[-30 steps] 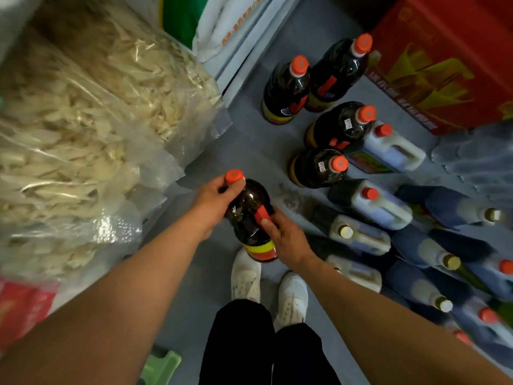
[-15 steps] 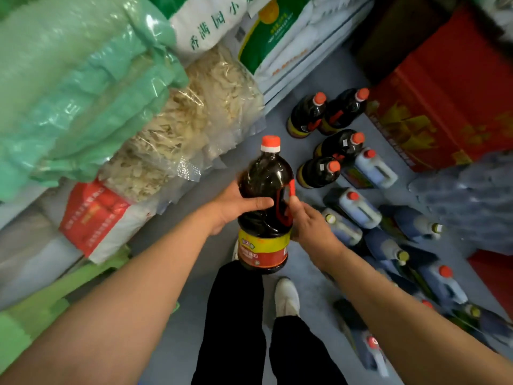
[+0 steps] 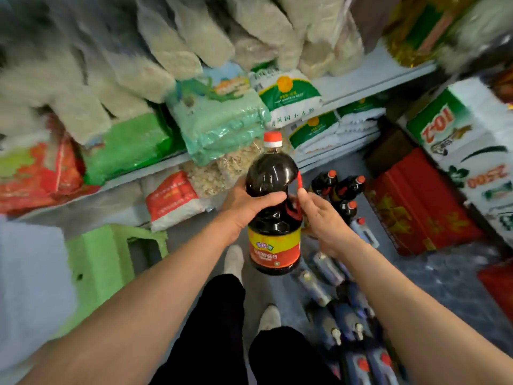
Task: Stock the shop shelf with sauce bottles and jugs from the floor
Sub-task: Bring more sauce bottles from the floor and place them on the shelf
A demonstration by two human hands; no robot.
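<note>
I hold a large dark sauce bottle [image 3: 273, 207] upright in front of me; it has an orange cap, a red carry handle and a red-and-yellow label. My left hand [image 3: 247, 204] wraps around its middle from the left. My right hand [image 3: 319, 215] pinches the red handle at the bottle's right side. Three more dark bottles with orange caps [image 3: 342, 190] stand on the grey floor behind it. Several jugs [image 3: 327, 276] lie in a row on the floor to the right of my feet.
Shelves [image 3: 369, 79] ahead carry bags of rice, flour and dried goods. A green plastic stool [image 3: 108, 262] stands at the left. Red cartons [image 3: 416, 207] and a white-green box [image 3: 458, 134] sit on the floor at the right.
I have stood up and lifted the bottle from floor level to chest height; the view has swung up from the floor to the shelves. Both hands stay on the bottle.
</note>
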